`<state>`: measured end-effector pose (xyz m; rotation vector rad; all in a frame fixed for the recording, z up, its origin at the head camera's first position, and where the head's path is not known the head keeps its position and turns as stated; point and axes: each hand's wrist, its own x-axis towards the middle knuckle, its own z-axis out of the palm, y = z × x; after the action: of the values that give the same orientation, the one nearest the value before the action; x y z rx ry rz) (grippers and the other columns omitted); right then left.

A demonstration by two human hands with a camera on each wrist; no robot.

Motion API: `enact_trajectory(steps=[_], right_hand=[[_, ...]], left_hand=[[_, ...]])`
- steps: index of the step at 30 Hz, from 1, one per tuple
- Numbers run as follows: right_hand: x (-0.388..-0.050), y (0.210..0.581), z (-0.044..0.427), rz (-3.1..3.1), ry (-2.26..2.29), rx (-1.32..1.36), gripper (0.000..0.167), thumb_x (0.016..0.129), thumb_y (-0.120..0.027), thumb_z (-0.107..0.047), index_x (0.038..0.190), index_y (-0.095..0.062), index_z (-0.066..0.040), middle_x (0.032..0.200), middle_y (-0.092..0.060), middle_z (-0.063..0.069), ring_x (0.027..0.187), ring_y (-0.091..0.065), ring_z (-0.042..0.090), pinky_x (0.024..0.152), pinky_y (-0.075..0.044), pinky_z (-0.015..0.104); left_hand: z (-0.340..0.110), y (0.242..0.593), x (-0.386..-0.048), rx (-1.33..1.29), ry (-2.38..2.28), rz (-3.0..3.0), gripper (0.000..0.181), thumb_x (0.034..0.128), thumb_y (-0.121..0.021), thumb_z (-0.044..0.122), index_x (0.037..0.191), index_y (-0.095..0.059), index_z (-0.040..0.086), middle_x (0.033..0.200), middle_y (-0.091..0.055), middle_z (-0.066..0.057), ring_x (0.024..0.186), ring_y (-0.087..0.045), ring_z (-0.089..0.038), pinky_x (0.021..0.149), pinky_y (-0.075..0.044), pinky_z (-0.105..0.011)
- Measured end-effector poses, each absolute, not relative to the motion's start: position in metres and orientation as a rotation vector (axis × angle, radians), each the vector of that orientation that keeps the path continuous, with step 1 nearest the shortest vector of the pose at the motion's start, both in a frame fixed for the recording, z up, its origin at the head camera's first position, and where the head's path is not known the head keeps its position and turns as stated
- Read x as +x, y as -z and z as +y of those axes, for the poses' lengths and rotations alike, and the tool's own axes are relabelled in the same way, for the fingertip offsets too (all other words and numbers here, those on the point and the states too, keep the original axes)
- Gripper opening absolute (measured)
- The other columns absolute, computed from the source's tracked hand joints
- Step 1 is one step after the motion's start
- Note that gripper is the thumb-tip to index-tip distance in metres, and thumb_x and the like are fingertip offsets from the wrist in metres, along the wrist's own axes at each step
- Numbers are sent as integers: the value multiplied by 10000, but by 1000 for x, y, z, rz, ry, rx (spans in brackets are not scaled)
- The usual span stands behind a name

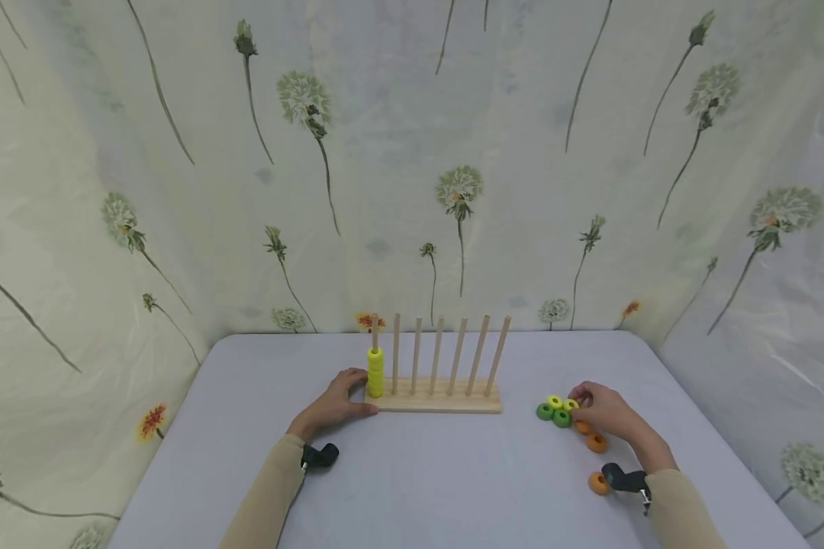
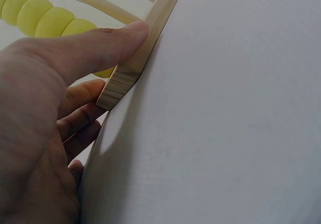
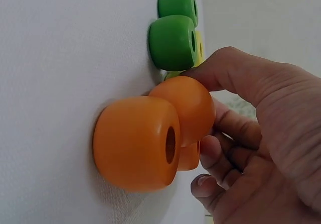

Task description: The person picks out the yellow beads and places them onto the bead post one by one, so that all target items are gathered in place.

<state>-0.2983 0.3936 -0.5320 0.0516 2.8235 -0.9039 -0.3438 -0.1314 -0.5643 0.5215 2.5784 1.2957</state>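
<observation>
A wooden peg rack has a flat base (image 1: 432, 402) and a row of several upright pegs. Stacked on its leftmost peg are several yellow beads (image 1: 375, 374). My left hand (image 1: 335, 404) grips the base's left end, its thumb along the front edge and fingers behind. Over a cluster of loose beads at the right, my right hand (image 1: 604, 413) pinches a yellow bead (image 1: 571, 405) between thumb and forefinger; in the right wrist view that bead is mostly hidden. Orange beads (image 3: 138, 143) lie beneath and beside the hand, close to the thumb.
Another yellow bead (image 1: 555, 401) and two green beads (image 1: 561, 418) sit beside the right fingertips. One more orange bead (image 1: 599, 483) lies nearer, by the right wrist camera. A white cloth covers the table (image 1: 426, 480), and a flower-printed curtain (image 1: 384, 152) hangs behind it.
</observation>
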Motion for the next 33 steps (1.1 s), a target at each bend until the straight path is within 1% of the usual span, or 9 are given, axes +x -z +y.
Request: enact_trajectory(steps=[6, 11, 23, 33], right_hand=[[-298, 532, 395, 2845, 871, 67, 380, 831, -671, -204, 1124, -556, 9, 932, -578, 105, 780, -530, 194, 605, -465, 278], [-296, 529, 393, 2868, 864, 104, 406, 821, -680, -233, 1122, -552, 8, 934, -578, 111, 775, -531, 201, 600, -461, 289], [-291, 526, 392, 2882, 884, 122, 385, 830, -680, -233, 1110, -558, 2, 919, -561, 104, 773, -514, 204, 594, -448, 290], [-286, 522, 394, 2906, 905, 114, 379, 835, -670, -219, 1121, -562, 4, 938, -564, 110, 773, -521, 212, 605, -454, 299]], left_hand=[[-132, 566, -345, 520, -1287, 2585, 741, 768, -801, 398, 1396, -486, 160, 1496, -368, -110, 1430, -256, -341, 1163, -193, -583], [-132, 567, -346, 523, -1282, 2590, 741, 763, -801, 414, 1390, -492, 167, 1488, -381, -96, 1428, -266, -329, 1165, -200, -575], [-132, 564, -344, 504, -1292, 2582, 748, 757, -800, 424, 1389, -493, 169, 1511, -352, -105, 1441, -240, -341, 1165, -182, -589], [-132, 565, -345, 491, -1296, 2579, 764, 747, -809, 424, 1389, -491, 161, 1496, -371, -106, 1432, -257, -343, 1163, -193, -585]])
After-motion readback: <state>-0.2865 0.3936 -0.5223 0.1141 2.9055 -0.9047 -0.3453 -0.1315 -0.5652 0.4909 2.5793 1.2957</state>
